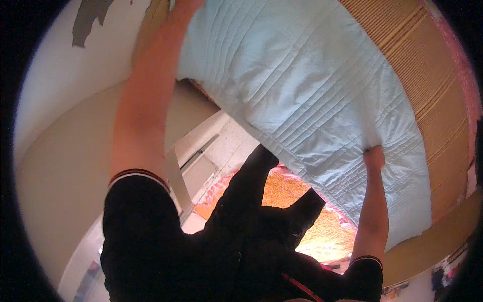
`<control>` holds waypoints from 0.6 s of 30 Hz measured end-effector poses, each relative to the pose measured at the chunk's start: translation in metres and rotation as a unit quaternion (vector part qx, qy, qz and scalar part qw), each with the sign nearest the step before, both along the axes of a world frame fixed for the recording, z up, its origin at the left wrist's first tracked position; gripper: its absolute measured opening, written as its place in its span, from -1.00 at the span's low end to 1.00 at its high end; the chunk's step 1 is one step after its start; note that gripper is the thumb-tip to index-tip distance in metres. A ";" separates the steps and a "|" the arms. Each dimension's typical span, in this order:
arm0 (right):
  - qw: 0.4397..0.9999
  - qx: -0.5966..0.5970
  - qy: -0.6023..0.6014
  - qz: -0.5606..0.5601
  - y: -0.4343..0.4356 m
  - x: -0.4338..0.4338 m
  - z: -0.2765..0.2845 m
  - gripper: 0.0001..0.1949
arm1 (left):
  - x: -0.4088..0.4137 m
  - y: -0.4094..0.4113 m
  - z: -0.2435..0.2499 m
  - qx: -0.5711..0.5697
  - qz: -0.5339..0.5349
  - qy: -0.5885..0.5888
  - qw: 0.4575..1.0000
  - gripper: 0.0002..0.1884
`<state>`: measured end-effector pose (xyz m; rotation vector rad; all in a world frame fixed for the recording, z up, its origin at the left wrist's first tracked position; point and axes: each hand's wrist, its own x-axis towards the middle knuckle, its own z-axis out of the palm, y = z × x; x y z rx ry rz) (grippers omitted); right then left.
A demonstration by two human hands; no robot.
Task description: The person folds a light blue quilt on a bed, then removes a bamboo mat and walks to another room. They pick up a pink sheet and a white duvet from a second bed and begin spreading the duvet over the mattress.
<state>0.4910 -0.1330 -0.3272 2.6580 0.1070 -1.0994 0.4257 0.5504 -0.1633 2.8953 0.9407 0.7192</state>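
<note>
A pale blue quilted cover [302, 87] with stitched pleats lies spread before me, its near edge running slantwise past my legs. Under it, a tan striped bedspread [426, 75] shows along the far and right sides. My right hand [374, 156] is on the blue cover at the right; its fingers are hidden, and I cannot tell whether they grip the cloth. At the upper left, my left arm reaches over the cover's corner. Only a blurred part of my left hand [190, 5] shows at the top rim, its fingers out of view.
A beige curved-looking board [68, 151] stands at the left beside a white wall [109, 41] with a grey patch. An orange rug [328, 236] with a pink fringe lies on the floor by my legs. A tan board [434, 253] borders the bed at the lower right.
</note>
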 end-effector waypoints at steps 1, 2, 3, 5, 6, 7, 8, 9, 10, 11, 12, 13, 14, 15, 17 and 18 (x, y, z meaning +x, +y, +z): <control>1.000 0.000 0.009 0.015 -0.005 0.001 -0.003 -0.47 | -0.038 0.002 -0.022 -0.053 0.020 -0.013 0.998 -0.66; 0.999 0.011 0.022 0.032 -0.006 0.001 -0.010 -0.47 | -0.082 0.007 -0.035 -0.095 0.041 -0.023 0.994 -0.65; 0.999 0.012 0.030 0.041 -0.014 0.001 -0.014 -0.47 | -0.117 -0.014 -0.047 -0.157 0.110 0.044 0.980 -0.63; 0.997 0.038 0.013 0.069 -0.024 0.000 -0.024 -0.52 | -0.192 -0.066 -0.068 -0.226 0.179 0.199 0.937 -0.63; 0.995 0.052 0.007 0.084 -0.026 -0.001 -0.027 -0.54 | -0.222 -0.091 -0.081 -0.332 0.249 0.151 0.897 -0.66; 0.994 0.060 0.004 0.088 -0.027 -0.001 -0.027 -0.53 | -0.252 -0.117 -0.095 -0.415 0.326 0.095 0.844 -0.69; 0.994 0.064 -0.004 0.087 -0.027 -0.001 -0.025 -0.53 | -0.261 -0.141 -0.107 -0.557 0.437 -0.109 0.698 -0.71; 0.994 0.066 -0.015 0.084 -0.026 0.000 -0.021 -0.52 | -0.259 -0.158 -0.109 -0.573 0.430 -0.120 0.687 -0.70; 0.994 0.075 -0.008 0.077 -0.020 0.001 -0.012 -0.51 | -0.256 -0.173 -0.108 -0.588 0.423 -0.131 0.677 -0.70; 0.994 0.081 -0.001 0.069 -0.019 0.002 -0.006 -0.50 | -0.253 -0.187 -0.111 -0.605 0.415 -0.140 0.665 -0.70; 0.993 0.096 -0.021 0.059 -0.024 0.000 -0.009 -0.52 | -0.256 -0.188 -0.121 -0.629 0.404 -0.108 0.655 -0.70; 0.992 0.108 -0.037 0.052 -0.031 -0.005 -0.011 -0.54 | -0.265 -0.180 -0.136 -0.652 0.395 -0.074 0.643 -0.70; 0.991 0.119 -0.023 0.052 -0.036 -0.012 -0.004 -0.54 | -0.266 -0.187 -0.148 -0.668 0.405 -0.067 0.621 -0.71; 0.990 0.135 -0.009 0.052 -0.030 -0.021 0.007 -0.53 | -0.270 -0.193 -0.155 -0.680 0.416 -0.060 0.600 -0.71; 0.950 0.249 -0.057 0.179 -0.075 -0.041 0.010 -0.60 | -0.242 -0.206 -0.163 -0.690 0.460 -0.104 0.549 -0.74; 0.919 0.300 -0.104 0.233 -0.075 -0.071 0.020 -0.63 | -0.246 -0.210 -0.162 -0.692 0.455 -0.098 0.551 -0.75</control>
